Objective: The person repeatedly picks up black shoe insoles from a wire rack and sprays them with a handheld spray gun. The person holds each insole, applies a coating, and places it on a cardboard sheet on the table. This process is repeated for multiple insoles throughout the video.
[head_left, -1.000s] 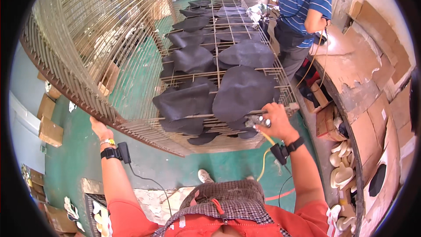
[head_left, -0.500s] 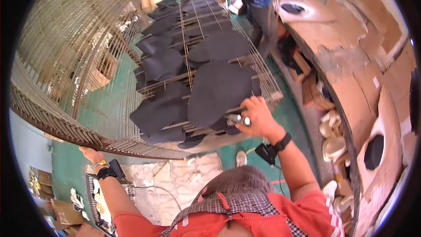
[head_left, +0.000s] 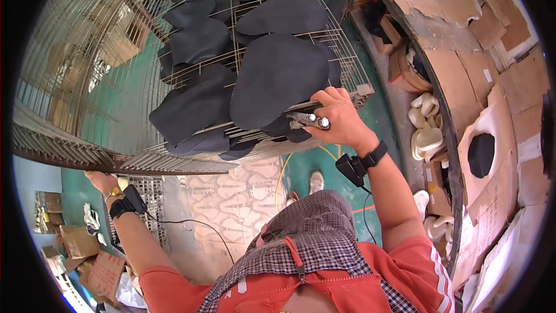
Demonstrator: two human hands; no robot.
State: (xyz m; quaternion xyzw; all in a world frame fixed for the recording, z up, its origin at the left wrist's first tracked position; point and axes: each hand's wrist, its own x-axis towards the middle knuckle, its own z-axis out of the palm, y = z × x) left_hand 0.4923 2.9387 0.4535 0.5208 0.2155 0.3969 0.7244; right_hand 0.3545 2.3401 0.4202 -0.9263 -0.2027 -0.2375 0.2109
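My left hand (head_left: 103, 181) grips the brown edge bar (head_left: 133, 169) of a raised wire rack, its fingers partly hidden behind the bar. My right hand (head_left: 339, 119) is closed around a metal hand tool (head_left: 310, 120) with two round silver ends, which looks like pliers. The tool is at the near edge of a large black rounded sheet (head_left: 278, 81). More black sheets, such as one at the left (head_left: 194, 104) and one farther back (head_left: 284, 14), lie flat on a wire mesh shelf (head_left: 347, 69). Whether the tool bites the sheet or a wire is hidden.
A cardboard-covered workbench (head_left: 454, 69) runs along the right, with a black oval piece (head_left: 480, 155) on it. Cream-coloured foot-shaped forms (head_left: 425, 127) sit on the shelf below. Cardboard boxes (head_left: 78, 240) stand at lower left. A patterned sheet (head_left: 226, 203) covers part of the green floor.
The view has tilted down, so the rack appears higher and the other person is mostly out of the picture. Both hands keep their holds.
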